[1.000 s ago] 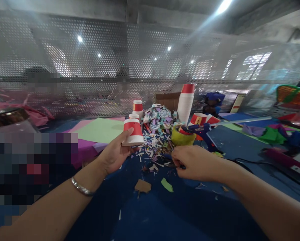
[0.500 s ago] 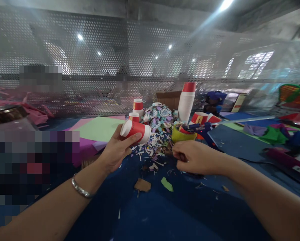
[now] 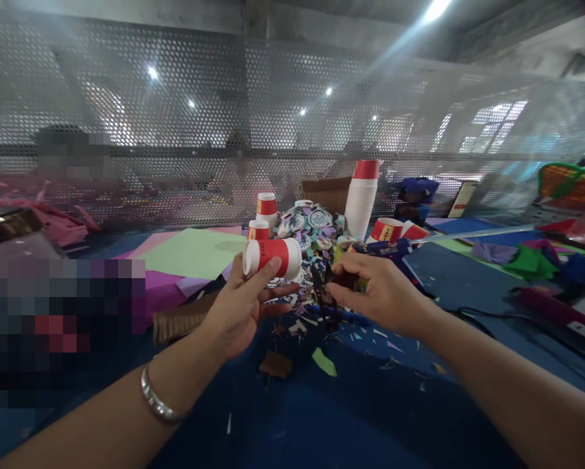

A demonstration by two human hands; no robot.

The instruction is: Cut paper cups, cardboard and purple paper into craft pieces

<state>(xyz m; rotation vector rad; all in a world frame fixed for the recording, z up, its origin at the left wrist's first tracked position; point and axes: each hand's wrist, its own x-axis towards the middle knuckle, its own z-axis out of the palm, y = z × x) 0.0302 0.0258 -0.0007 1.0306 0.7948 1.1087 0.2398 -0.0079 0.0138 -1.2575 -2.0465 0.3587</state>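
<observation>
My left hand (image 3: 241, 309) is closed round a red and white paper cup (image 3: 271, 257), held on its side with its base pointing left. A silver bracelet sits on that wrist. My right hand (image 3: 378, 293) pinches a small dark cut-out piece (image 3: 324, 286) just right of the cup, over a heap of coloured paper scraps (image 3: 299, 306) on the blue table (image 3: 322, 417). Cup and dark piece are close together but apart.
Behind stand a tall stack of paper cups (image 3: 362, 198), two single cups (image 3: 263, 218), a pile of round paper discs (image 3: 308, 225), a blue glue gun (image 3: 395, 251), coloured sheets (image 3: 195, 254) and a cardboard box (image 3: 329, 192). A perforated metal screen closes the back. Brown and green scraps lie in front.
The cup has been turned from upside-down to lying sideways and lifted slightly. My right hand rose from the table with the dark piece and moved toward the cup.
</observation>
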